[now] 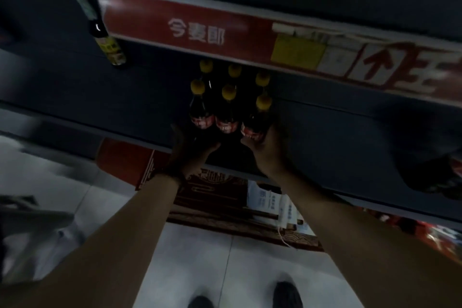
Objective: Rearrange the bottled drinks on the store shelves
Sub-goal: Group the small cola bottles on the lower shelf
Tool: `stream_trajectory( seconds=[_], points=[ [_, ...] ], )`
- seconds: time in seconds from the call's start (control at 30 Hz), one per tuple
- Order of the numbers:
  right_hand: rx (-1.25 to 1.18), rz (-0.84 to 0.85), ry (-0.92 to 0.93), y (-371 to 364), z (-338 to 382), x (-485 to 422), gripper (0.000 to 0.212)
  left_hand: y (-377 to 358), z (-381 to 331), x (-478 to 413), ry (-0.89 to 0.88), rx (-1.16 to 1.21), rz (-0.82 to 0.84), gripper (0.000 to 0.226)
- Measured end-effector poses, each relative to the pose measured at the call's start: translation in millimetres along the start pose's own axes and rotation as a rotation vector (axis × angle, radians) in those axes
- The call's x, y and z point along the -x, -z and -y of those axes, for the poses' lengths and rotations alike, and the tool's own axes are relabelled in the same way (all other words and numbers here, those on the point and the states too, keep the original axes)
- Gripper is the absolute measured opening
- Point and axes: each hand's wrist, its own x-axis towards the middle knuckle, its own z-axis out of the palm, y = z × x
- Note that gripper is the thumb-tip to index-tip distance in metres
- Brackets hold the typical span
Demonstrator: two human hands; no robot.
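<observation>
1. Lower shelf [325, 137]: a dark deck running left to right, which carries the task's bottles. Its right end is blurred, and the dark shapes there cannot be identified.
2. Edge strip [155, 20] of the upper shelf: red, with the white characters "今麦郎". To the right sit a yellow price tag [297, 51], whose print is illegible, and a white panel with a red upward arrow [377, 64]. The large red characters beyond are cut off at the right border.
3. Floor [200, 257]: pale tiles. Two dark shoes [287, 294] are cut off at the near border.
4. Red cartons [212, 190] below the shelf: their printing is unreadable and the forearms partly hide them.
5. Six bottles [228, 107]: two rows of three with yellow caps, dark contents and red labels too blurred to read. Of the far row, little but the caps shows.
6. Lone bottle [107, 42], far left: dark, with a yellow-green label.
7. Right hand [265, 147]: its fingers curl round the lower body of the near-right bottle [257, 120].
8. Left hand [190, 150]: it lies against the near-left bottle [200, 115] with the thumb spread to the right, but the grip is too dark to tell. The two hands are apart.
</observation>
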Motion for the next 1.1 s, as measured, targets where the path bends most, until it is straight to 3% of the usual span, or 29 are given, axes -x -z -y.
stream_trajectory(
  seconds=[0.07, 0.17, 0.23, 0.43, 0.57, 0.7, 0.77, 0.93, 1.0, 1.1],
  points=[
    [-0.017, -0.024, 0.006, -5, -6, -5, 0.077, -6, -1, -9, -0.003, -0.051, -0.011, 0.126],
    [0.051, -0.091, -0.027, -8, -10, -7, 0.087, -16, -25, -3, -0.068, -0.036, -0.015, 0.082],
    [0.098, -0.122, -0.052, -11, -14, -6, 0.087, -23, -27, -11, -0.056, -0.032, -0.122, 0.064],
    [0.118, -0.086, -0.121, -8, -16, -8, 0.060, -30, -35, -10, 0.070, 0.054, -0.238, 0.077],
    [0.087, -0.102, -0.118, -8, -11, -8, 0.064, -32, -35, -10, -0.013, -0.012, -0.238, 0.058],
    [0.090, -0.124, -0.126, -10, -11, -7, 0.067, -33, -35, -11, -0.016, 0.030, -0.272, 0.073],
    [0.098, -0.116, -0.125, -11, -11, -6, 0.067, -33, -42, -6, 0.023, 0.121, -0.298, 0.073],
    [0.047, -0.075, -0.159, -10, -10, -4, 0.062, -33, -37, -14, 0.026, 0.091, -0.266, 0.069],
    [0.042, -0.045, -0.171, -9, -9, -4, 0.064, -31, -34, -13, 0.090, 0.069, -0.214, 0.063],
    [0.040, -0.011, -0.177, -3, -6, 5, 0.068, -28, -35, 3, 0.087, -0.069, -0.110, 0.033]
  ],
)
